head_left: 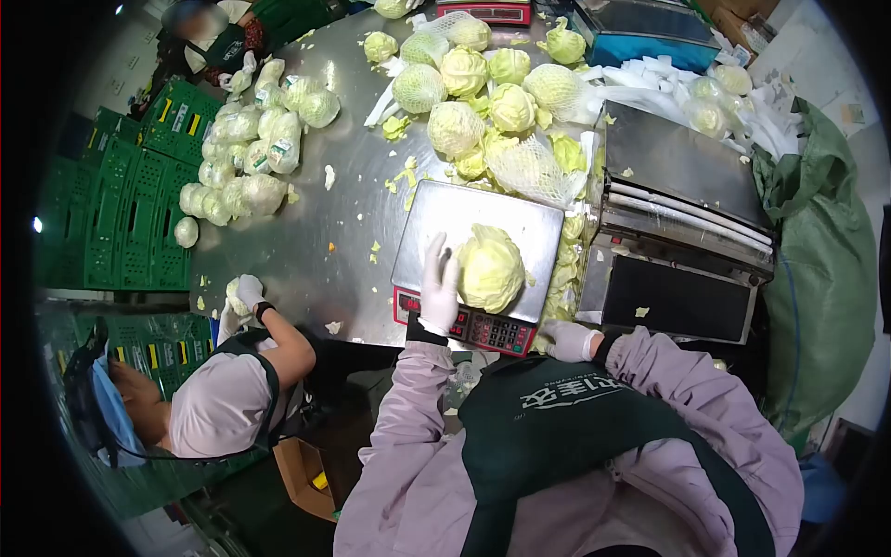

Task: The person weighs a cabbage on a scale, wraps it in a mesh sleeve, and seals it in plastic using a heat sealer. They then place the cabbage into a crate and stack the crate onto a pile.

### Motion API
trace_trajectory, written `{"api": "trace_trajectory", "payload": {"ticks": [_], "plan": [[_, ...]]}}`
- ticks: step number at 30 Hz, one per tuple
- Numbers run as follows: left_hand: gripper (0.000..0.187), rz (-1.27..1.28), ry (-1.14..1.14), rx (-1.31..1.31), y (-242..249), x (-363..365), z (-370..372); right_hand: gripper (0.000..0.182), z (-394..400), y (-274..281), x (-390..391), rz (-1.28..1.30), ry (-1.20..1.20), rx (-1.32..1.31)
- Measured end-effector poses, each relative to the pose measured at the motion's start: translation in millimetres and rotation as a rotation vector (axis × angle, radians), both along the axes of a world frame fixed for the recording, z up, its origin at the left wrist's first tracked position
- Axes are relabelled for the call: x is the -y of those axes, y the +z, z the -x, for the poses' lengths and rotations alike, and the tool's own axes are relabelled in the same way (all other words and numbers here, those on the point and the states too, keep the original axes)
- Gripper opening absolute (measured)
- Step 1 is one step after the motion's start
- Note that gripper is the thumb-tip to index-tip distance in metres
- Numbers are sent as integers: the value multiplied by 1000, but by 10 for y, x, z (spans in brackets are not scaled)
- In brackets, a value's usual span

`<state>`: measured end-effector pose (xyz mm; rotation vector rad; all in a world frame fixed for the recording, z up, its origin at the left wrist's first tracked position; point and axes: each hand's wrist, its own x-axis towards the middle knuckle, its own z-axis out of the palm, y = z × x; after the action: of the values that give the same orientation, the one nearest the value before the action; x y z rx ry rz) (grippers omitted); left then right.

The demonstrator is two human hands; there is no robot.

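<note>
A trimmed cabbage head (490,268) sits on the steel plate of a weighing scale (429,209) with a red keypad front. Against the cabbage's left side is my left hand (440,286), in a white glove, its fingers stretched upward over the plate and gripping nothing. My right hand (569,341), gloved too, is low beside the scale's front right corner. Its fingers point left and look loosely apart; their tips are partly hard to make out. Loose cabbage leaves (562,288) lie along the scale's right edge.
Beyond the scale is a pile of cabbages (464,71), some in foam nets. A wrapping machine (682,218) stands right, beside a green sack (817,269). Wrapped cabbages (246,148) lie left. One co-worker (227,399) holds a cabbage; another person (218,42) stands far left near green crates (139,213).
</note>
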<state>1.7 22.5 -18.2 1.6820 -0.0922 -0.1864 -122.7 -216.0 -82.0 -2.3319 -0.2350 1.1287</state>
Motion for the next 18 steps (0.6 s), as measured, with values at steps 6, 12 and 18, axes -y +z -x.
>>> {"api": "trace_trajectory", "payload": {"ticks": [6,12,18], "plan": [[41,19,356,63,-24,-511,47,52,58,-74,14,-133,-228,190],[40,76,676,25,277,-1020,303,35,27,355,224,-251,-248,135],[38,197,692,-27,300,-918,449,31,62,563,273,-270,-238,325]]}}
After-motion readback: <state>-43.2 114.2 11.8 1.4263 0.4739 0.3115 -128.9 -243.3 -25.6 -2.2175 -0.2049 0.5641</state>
